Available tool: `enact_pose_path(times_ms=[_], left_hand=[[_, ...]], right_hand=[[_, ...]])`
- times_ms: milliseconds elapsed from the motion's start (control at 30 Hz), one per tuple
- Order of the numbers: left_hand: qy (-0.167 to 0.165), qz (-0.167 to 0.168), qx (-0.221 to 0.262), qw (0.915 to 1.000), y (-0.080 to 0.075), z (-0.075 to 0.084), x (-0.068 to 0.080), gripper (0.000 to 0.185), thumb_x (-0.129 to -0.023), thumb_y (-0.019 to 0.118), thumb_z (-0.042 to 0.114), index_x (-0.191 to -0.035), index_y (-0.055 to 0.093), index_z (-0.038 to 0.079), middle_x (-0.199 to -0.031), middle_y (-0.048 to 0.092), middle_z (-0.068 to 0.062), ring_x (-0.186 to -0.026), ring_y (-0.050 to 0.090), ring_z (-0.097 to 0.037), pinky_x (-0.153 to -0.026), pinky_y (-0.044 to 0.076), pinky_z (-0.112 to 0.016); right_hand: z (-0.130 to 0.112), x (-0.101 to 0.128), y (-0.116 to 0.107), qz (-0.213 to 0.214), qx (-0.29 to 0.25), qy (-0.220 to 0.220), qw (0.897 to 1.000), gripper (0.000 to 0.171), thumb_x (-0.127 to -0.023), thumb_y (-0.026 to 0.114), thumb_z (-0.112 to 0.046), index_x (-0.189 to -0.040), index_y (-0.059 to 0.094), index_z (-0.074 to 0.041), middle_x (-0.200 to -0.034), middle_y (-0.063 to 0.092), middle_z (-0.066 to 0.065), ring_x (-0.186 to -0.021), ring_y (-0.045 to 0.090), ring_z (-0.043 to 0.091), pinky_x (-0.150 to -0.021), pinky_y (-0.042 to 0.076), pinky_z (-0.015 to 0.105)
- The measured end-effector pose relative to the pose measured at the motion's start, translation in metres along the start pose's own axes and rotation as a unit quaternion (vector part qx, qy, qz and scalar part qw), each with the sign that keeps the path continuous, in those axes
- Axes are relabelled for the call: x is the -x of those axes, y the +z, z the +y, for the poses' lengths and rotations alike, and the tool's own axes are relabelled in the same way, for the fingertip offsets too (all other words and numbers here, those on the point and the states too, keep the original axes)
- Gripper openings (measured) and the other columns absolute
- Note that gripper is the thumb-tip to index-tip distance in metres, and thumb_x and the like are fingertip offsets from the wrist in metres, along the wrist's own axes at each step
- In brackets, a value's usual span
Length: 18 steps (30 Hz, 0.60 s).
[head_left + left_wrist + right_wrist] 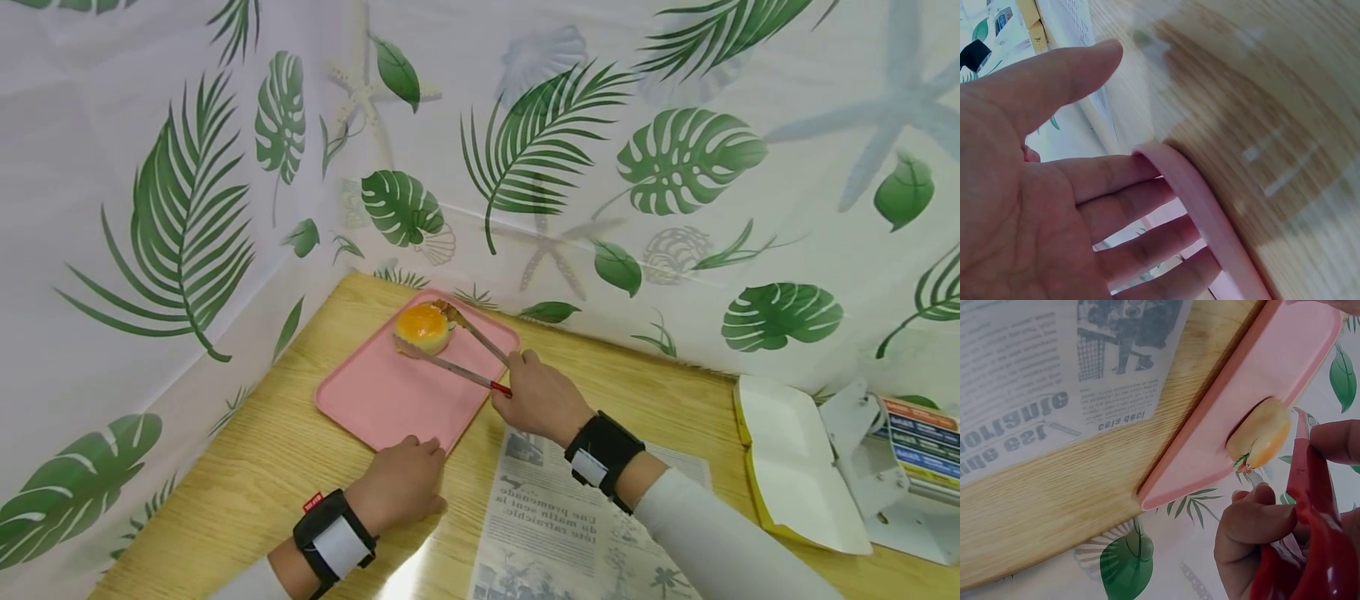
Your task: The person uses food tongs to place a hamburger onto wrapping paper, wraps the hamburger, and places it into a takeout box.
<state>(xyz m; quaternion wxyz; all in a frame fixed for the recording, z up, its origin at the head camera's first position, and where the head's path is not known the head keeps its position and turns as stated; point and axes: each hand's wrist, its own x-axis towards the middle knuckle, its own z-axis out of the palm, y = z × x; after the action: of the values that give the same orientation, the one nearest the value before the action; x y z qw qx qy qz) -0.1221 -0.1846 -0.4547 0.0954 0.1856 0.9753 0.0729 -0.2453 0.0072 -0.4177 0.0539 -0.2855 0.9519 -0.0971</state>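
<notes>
A round bun (424, 327) with a glossy orange top sits at the far end of a pink tray (375, 400) on the wooden table. My right hand (536, 396) grips red-handled metal tongs (465, 354), and their tips close on either side of the bun. In the right wrist view the right hand (1266, 525) curls round the tongs (1307, 487) beside the bun (1260, 434) on the tray (1210, 456). My left hand (401, 487) rests at the tray's near edge. Its straight fingers (1122, 206) lie against the tray rim (1204, 212), with the thumb free.
A newspaper (570, 517) lies on the table (247, 467) to the right of the tray, under my right forearm. An open white and yellow food box (787, 458) and a rack with coloured labels (915, 450) stand at the right. Leaf-print curtains (187, 208) wall in the left and back.
</notes>
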Motion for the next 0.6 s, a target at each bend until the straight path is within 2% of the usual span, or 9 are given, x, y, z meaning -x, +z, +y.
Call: enact_pose_path(times_ms=[233, 600], left_hand=[[-0.002, -0.004, 0.005, 1.0, 0.004, -0.0013, -0.0019, 0.062, -0.082, 0.084, 0.038, -0.125, 0.067, -0.004, -0.13, 0.064, -0.016, -0.109, 0.063, -0.031, -0.083, 0.058, -0.042], [0.001, -0.004, -0.015, 0.9999, 0.0035, -0.0017, -0.0011, 0.065, -0.082, 0.084, 0.04, -0.128, 0.066, -0.003, -0.134, 0.064, -0.015, -0.113, 0.063, -0.031, -0.087, 0.057, -0.04]], right_hand=[[-0.0006, -0.0067, 0.0051, 0.005, 0.025, 0.002, 1.0, 0.04, -0.097, 0.064, -0.029, -0.114, 0.056, 0.006, -0.096, 0.054, 0.016, -0.06, 0.053, 0.019, -0.052, 0.049, 0.031], [0.0036, -0.0104, 0.0086, 0.005, 0.033, 0.014, 0.999, 0.043, -0.097, 0.065, -0.03, -0.123, 0.059, 0.003, -0.103, 0.057, 0.014, -0.064, 0.054, 0.018, -0.054, 0.049, 0.031]])
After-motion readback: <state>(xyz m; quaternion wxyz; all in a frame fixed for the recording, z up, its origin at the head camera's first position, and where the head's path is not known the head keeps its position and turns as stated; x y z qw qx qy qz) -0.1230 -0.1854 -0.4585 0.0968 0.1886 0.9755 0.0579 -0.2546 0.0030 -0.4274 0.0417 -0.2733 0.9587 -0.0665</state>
